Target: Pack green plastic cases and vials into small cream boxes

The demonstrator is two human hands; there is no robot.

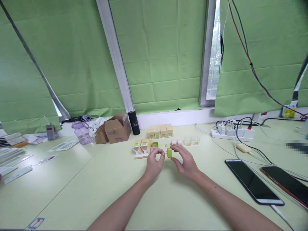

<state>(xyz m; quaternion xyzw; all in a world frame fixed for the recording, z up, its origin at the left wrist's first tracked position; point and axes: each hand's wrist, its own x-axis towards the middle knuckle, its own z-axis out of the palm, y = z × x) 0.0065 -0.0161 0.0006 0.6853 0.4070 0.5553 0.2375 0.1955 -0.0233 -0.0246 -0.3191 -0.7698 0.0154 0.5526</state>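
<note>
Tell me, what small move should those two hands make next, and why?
Probably bring the hands together: the right hand pinches a small green piece, the left hand holds its fingertips curled just beside it, a narrow gap between. What the left fingers hold is too small to tell.

Both bare forearms reach forward, converging. Left hand (154, 162) – fingers curled, thumb and forefinger pinched together. Right hand (185, 162) just beside it – fingers arched downward, fingertips (173, 148) bent toward the left hand.
</note>
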